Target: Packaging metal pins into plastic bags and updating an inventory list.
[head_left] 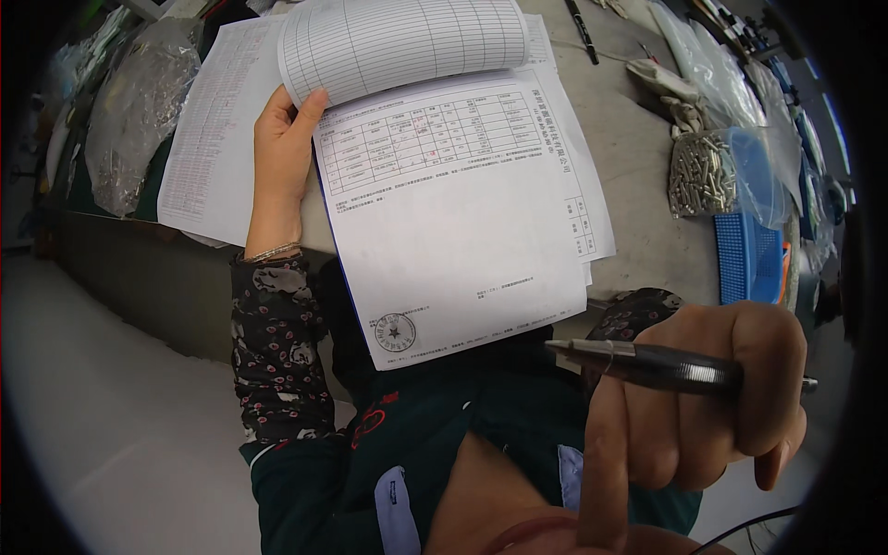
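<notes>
White form [444, 250] partly under page [407, 46]

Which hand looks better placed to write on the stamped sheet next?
Probably the right hand: it holds the pen, though raised clear of the stamped sheet. The left hand seems occupied holding the turned-up page near its lower left corner.

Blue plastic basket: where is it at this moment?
In the head view, the blue basket sits on the right side of the table, just below the small metal pieces and above the right hand.
</notes>
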`<action>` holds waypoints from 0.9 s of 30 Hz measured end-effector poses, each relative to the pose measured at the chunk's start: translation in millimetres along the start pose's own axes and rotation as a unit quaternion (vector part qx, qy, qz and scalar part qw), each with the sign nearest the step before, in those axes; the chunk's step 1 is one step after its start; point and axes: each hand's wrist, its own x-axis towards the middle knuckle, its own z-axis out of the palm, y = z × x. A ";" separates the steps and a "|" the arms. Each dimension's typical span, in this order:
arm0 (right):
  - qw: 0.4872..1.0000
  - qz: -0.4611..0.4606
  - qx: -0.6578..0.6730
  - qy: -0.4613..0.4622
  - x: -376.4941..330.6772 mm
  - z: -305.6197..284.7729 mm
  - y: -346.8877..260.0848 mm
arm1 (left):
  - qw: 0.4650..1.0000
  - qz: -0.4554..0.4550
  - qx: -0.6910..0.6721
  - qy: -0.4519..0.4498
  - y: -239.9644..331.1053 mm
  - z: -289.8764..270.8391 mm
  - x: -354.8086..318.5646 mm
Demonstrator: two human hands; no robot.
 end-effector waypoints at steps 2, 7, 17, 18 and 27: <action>1.000 -0.006 0.019 0.020 -1.4 2.5 -2.1 | 1.000 -0.004 0.004 -0.003 1.3 3.0 1.5; 0.997 0.013 0.058 0.039 -3.8 6.4 -7.0 | 1.000 0.000 -0.009 -0.002 0.6 2.4 1.9; 0.998 0.018 -0.005 0.053 -3.4 7.5 -8.8 | 1.000 0.002 0.003 0.000 1.7 4.6 2.8; 0.999 0.004 -0.010 0.046 -3.6 5.8 -7.0 | 1.000 0.001 0.001 -0.003 1.9 5.6 3.4; 0.999 -0.009 0.027 0.037 -6.5 3.7 -4.3 | 1.000 0.001 -0.018 -0.005 2.0 6.0 2.9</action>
